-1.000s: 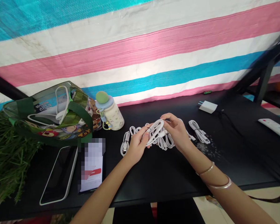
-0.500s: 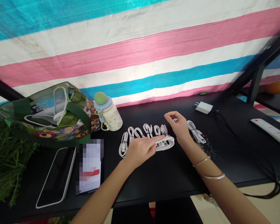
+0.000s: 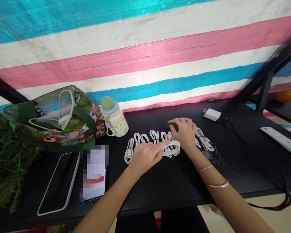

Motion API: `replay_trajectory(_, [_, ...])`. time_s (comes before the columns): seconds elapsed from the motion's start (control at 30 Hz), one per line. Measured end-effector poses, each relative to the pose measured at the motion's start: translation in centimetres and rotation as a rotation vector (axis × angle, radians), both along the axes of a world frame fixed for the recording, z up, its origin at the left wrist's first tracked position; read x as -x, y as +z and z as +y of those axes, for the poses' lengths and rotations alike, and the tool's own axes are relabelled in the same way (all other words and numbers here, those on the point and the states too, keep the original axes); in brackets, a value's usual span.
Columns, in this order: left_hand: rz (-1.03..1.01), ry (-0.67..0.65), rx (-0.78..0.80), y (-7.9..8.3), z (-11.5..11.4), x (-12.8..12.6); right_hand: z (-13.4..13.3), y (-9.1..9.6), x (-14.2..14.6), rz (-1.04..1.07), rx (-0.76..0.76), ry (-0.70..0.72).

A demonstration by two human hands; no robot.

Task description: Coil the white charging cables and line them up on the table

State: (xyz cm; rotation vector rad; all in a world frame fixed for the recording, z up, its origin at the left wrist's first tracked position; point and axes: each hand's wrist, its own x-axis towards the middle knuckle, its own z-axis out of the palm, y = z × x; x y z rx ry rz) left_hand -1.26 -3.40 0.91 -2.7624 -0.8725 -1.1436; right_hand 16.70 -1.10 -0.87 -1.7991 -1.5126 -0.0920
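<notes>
A coiled white charging cable is pinched between the thumb and fingers of my left hand, held low over the black table. Just right of that coil is my right hand, its index finger and thumb apart and nothing visible between them. Behind both hands lies a row of several bundled white cables, with dark ties around them; the leftmost bundle shows a USB plug. To the right of my right wrist rests another tied white cable. My left hand partly covers the row.
A cream bottle and a green clear bag stand back left. Two phones lie front left, one white-edged, beside green plants. A white charger, black cord and power strip are on the right.
My right hand has shifted slightly down and left towards the coil, and its thumb and index finger have parted. My left hand still holds the coiled cable in nearly the same place.
</notes>
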Motion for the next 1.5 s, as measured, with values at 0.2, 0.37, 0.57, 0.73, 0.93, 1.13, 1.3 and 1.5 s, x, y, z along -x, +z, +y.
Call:
replay_trajectory(0.2, [-0.17,0.167,0.437,0.5,0.1,0.5,-0.3,1.4,0.3,0.595,-0.005,0.319])
replay_trajectory(0.37, [-0.461,0.162,0.674,0.4,0.3,0.5,-1.1,2.5,1.3,0.934,0.081,0.506])
replay_trajectory(0.57, [-0.735,0.086,0.821,0.4,0.6,0.3,-1.6,2.2,2.3,1.017,0.171,0.639])
replay_trajectory(0.73, [-0.741,0.067,0.854,0.2,0.8,0.1,-1.9,1.7,2.7,1.15,0.269,0.805])
replay_trajectory(0.93, [-0.742,0.051,0.905,-0.6,1.0,0.1,-2.8,2.7,3.7,1.323,0.315,0.868])
replay_trajectory(1.13, [-0.631,0.073,0.826,-0.4,1.0,0.2,-3.2,2.9,4.8,1.334,0.334,0.892])
replay_trajectory(1.3, [-0.546,0.05,0.775,-0.1,0.9,0.1,-3.1,2.7,4.7,1.243,0.258,0.821])
replay_trajectory(1.5, [-0.544,0.082,0.614,0.2,1.0,0.3,-2.9,3.3,4.2,1.093,0.136,0.721])
